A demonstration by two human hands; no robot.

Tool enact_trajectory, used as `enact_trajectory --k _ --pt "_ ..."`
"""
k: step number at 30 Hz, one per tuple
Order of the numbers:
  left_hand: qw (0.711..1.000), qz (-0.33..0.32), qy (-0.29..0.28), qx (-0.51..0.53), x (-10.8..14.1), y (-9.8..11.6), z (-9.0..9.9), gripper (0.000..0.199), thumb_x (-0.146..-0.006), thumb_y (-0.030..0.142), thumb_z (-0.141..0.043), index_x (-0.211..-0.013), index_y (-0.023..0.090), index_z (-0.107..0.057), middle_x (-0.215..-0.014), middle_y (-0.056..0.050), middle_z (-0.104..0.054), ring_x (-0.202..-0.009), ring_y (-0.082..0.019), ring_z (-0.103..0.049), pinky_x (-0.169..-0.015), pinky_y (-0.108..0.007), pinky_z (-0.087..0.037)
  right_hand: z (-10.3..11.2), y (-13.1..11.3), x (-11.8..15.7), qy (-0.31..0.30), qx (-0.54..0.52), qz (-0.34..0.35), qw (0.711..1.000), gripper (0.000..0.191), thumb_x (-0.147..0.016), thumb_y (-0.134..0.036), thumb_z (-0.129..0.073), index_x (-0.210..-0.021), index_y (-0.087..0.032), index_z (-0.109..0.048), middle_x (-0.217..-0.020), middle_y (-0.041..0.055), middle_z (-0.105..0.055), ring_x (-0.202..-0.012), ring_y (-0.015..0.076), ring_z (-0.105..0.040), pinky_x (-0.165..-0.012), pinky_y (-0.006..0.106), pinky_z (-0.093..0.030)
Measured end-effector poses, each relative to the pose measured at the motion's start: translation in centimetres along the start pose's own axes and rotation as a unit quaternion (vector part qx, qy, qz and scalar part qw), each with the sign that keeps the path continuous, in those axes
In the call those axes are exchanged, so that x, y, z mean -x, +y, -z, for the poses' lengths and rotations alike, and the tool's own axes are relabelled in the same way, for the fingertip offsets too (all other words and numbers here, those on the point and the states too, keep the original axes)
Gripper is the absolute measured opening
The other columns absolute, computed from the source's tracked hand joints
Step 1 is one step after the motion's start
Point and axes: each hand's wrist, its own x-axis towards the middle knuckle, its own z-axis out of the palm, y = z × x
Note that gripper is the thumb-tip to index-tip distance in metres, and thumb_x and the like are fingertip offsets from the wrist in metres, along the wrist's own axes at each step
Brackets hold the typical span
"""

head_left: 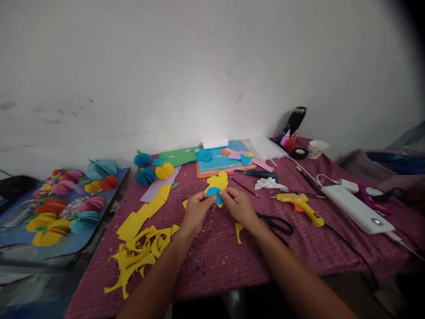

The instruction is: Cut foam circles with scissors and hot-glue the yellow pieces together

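Between both hands is a blue paper circle (215, 195), held over the middle of the cloth-covered table. My left hand (198, 207) pinches its left edge, and my right hand (239, 204) has its fingers closed on the right edge. Yellow paper pieces (217, 179) show just behind the circle; whether they touch it I cannot tell. Black-handled scissors (280, 225) lie partly under my right forearm. Curly yellow paper scraps (146, 248) are heaped left of my left forearm, beside yellow paper sheets (133, 225).
A yellow glue gun (300, 204) with a cord and a white power bank (357, 209) lie at right. Behind them stand a paper cup (318, 149) and a black bottle (296, 118). Paper pumpkins cover a blue side table (113, 188) at left. Coloured sheets (215, 163) lie at the back.
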Motion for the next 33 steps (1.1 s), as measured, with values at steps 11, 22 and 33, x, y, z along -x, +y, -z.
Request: enact_trajectory --k 11,22,33 --pt "1.000 -0.004 -0.012 -0.004 -0.05 -0.12 0.11 0.026 -0.069 0.037 -0.079 -0.068 0.015 -0.066 -0.061 -0.001 -0.063 -0.057 -0.012 -0.055 -0.059 -0.024 -0.039 0.08 0.00 0.09 0.002 -0.004 0.006 1.000 0.031 -0.093 -0.038 -0.054 -0.067 -0.020 -0.056 -0.062 -0.0025 -0.054 -0.059 0.0148 -0.049 -0.056 0.026 -0.034" --pt "0.994 0.049 -0.063 0.075 0.33 0.42 -0.22 0.026 -0.064 0.029 -0.083 -0.081 0.014 -0.070 -0.073 -0.002 -0.066 -0.058 -0.011 -0.056 -0.058 -0.024 -0.044 0.32 -0.25 -0.08 -0.004 -0.053 -0.009 0.999 0.030 -0.091 -0.037 -0.056 -0.067 -0.019 -0.059 -0.063 -0.0024 -0.053 -0.060 0.0143 -0.048 -0.056 0.026 -0.035" --pt "0.993 0.051 -0.038 0.099 0.36 0.47 -0.27 0.026 -0.065 0.026 -0.083 -0.083 0.013 -0.068 -0.072 -0.001 -0.066 -0.056 -0.010 -0.057 -0.056 -0.024 -0.044 0.36 0.02 -0.25 -0.055 -0.192 -0.101 0.975 0.031 -0.082 -0.048 -0.066 -0.085 -0.017 -0.065 -0.064 -0.0042 -0.056 -0.051 0.0108 -0.045 -0.049 0.024 -0.036"
